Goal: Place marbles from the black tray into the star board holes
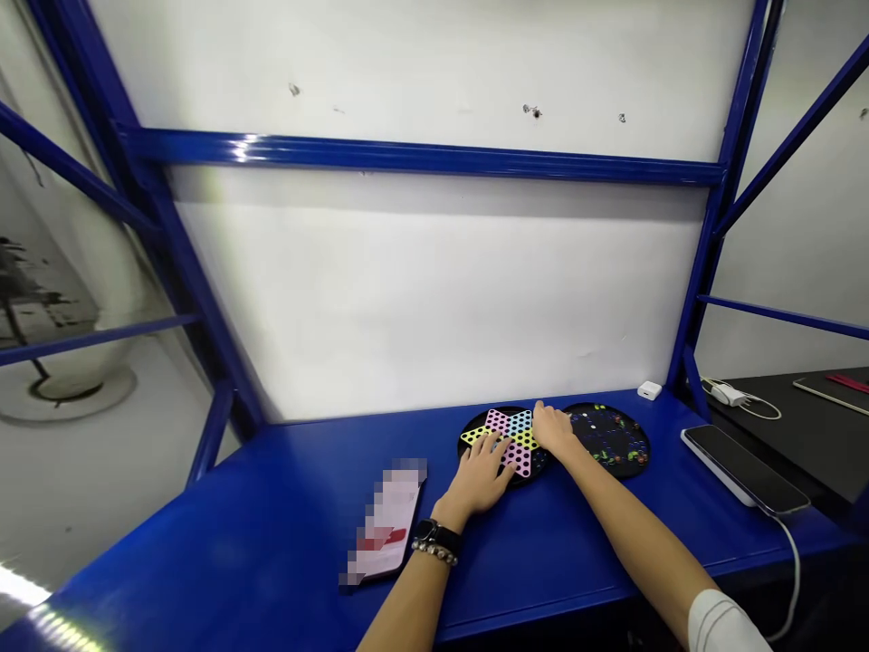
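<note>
Here's the head view, and we've got two hands on a blue metal bench [231, 534]! The left hand [479, 475] lies flat, fingers spread and not clenched, across one star-shaped board [514, 439] in pink, yellow and blue, full of little holes. That star sits on the left of two round black trays, mostly covering the left tray [475, 430], and the left hand hides its lower corner. The right hand [553, 430] comes in beside it, fingertips [539, 412] bunched at the star's right edge, and from here I can't tell whether they're gripping or just touching. The right tray [611, 441] sits just beside, loaded with small colored marbles [607, 435], too many and too small to count. One black watch [427, 534] and one beaded bracelet [434, 554] ride the left wrist, and one white sleeve [720, 625] shows on the right arm. Around them: one blurred flat packet [386, 521] left of the hands, one small white case [649, 390] behind the trays, and one phone [743, 469] on the right with a white cable [794, 580] dropping off the bench. Past that, on a black table [767, 444], are one white charger [726, 394] and one tablet [832, 389].
</note>
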Available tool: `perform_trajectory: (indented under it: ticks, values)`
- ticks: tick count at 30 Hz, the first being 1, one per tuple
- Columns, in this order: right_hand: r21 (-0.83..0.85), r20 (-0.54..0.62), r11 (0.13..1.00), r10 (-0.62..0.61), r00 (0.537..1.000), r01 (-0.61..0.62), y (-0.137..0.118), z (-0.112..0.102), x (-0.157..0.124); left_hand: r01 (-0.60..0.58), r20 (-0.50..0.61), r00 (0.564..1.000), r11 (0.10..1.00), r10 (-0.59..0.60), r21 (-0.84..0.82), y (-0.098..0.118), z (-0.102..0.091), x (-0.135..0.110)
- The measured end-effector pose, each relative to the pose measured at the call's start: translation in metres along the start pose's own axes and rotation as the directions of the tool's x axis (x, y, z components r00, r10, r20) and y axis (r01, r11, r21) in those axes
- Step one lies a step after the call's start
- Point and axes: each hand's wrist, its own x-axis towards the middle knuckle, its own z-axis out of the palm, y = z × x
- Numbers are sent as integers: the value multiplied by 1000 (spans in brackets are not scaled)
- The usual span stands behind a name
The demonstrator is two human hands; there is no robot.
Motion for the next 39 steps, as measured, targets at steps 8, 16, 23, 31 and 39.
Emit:
perform_trajectory:
  ticks: [8, 16, 23, 31, 39]
  values:
    - [-13, -60, 1000, 0, 998, 0, -1, 7, 11, -16, -13, 1000, 1000, 16, -8, -3, 2, 1]
    - [18, -110, 1000, -7, 994, 9, 1, 13, 10, -8, -3, 1000, 1000, 8, -4, -3, 2, 1]
    - [52, -124, 992, -103, 987, 111, 2, 13, 6, -13, 1, 1000, 1000, 13, -10, -4, 2, 2]
    - [116, -160, 984, -115, 980, 135, 15, 11, 4, -11, 7, 1000, 1000, 12, -14, -2, -1, 1]
    - [443, -340, 896, 189, 921, -20, 93, -23, 17, -6, 18, 1000, 1000, 6, -27, -1, -4, 1]
